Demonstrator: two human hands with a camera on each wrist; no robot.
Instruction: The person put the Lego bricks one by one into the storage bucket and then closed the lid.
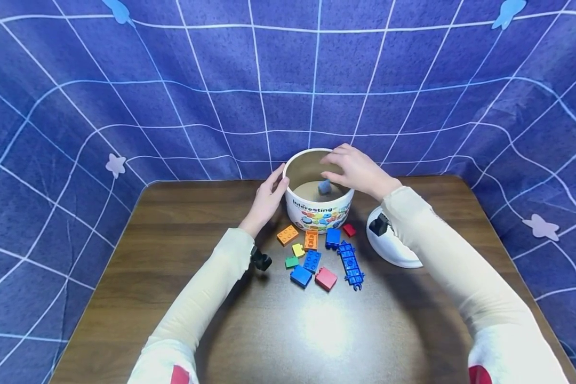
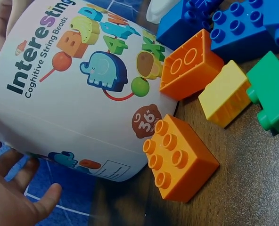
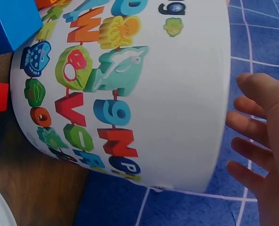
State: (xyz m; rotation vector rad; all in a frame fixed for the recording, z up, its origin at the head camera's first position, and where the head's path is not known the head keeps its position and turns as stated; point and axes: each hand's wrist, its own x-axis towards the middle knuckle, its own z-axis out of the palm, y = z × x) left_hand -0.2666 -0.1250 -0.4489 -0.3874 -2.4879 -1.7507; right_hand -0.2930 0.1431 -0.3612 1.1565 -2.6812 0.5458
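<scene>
A round white bucket point(image 1: 317, 213) printed with colourful letters and animals stands upright, its top uncovered. My left hand point(image 1: 268, 198) rests against the bucket's left side, fingers extended along the wall near the rim. Over the right part of the opening, my right hand point(image 1: 357, 169) has its fingers loosely bent and apart, with nothing between them. Below those fingers, a blurred blue block point(image 1: 324, 186) shows inside the bucket. In the right wrist view, the fingers point(image 3: 249, 123) are beside the bucket's rim.
In front of the bucket lie orange bricks point(image 1: 287, 235), a yellow brick point(image 1: 298, 250), a green brick point(image 1: 291, 262), several blue bricks point(image 1: 301, 276), red pieces point(image 1: 326, 279) and a long blue wheeled-base piece point(image 1: 350, 264). A white lid point(image 1: 393, 248) lies to the right, partly under my forearm.
</scene>
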